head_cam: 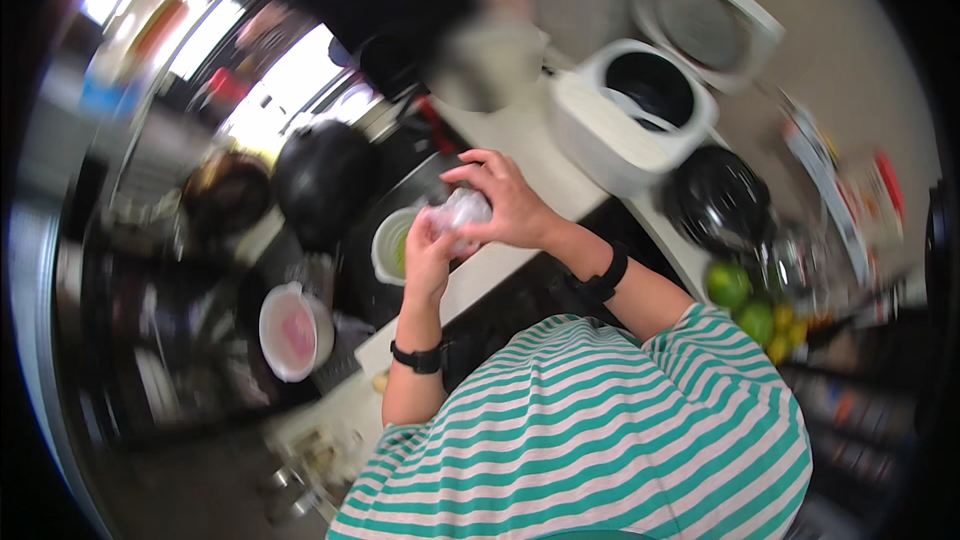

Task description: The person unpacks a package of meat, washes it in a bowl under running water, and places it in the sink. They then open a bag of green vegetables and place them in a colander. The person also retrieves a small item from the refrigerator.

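Between my two hands is a crumpled clear plastic bag [466,211], held above the sink and the counter's front edge. My left hand [429,255] grips its near side with the thumb up. From the right, my right hand [514,202] curls its fingers over the bag and pinches it. What the bag contains cannot be made out. Just beyond my left hand sits a white bowl [388,244] with something green inside, partly hidden by that hand. Farther left stands a white container [296,334] with a pink thing in it.
A dark round pot [326,180] stands behind the sink. To the right are a white appliance [630,116] with a round black opening, a shiny black bowl [718,199], green fruits [729,285] and small yellow fruits [784,330]. A pale counter [525,225] runs below my hands.
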Demonstrator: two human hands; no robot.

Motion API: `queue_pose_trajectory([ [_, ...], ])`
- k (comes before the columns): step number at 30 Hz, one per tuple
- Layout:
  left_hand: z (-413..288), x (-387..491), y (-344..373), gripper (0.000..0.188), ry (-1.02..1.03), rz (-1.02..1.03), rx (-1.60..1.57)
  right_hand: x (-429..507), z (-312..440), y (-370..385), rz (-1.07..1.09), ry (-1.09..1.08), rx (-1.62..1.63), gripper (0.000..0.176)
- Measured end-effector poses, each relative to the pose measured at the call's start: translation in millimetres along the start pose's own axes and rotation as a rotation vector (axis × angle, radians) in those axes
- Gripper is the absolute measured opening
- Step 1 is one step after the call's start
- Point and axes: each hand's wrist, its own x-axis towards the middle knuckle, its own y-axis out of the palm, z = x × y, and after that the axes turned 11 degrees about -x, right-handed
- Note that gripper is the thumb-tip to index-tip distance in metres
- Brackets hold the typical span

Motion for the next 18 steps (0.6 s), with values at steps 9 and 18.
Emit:
queue_pose_trajectory([
  [9, 94, -66, 122, 0.016, -0.525, 0.477, -0.076, -190, 66, -124, -0.111, 0.321, -0.135, 0.008],
  [18, 159, -185, 328, 0.036, -0.916, 0.980, -0.180, -390, 121, -241, -0.839, 0.567, -1.037, 0.012],
])
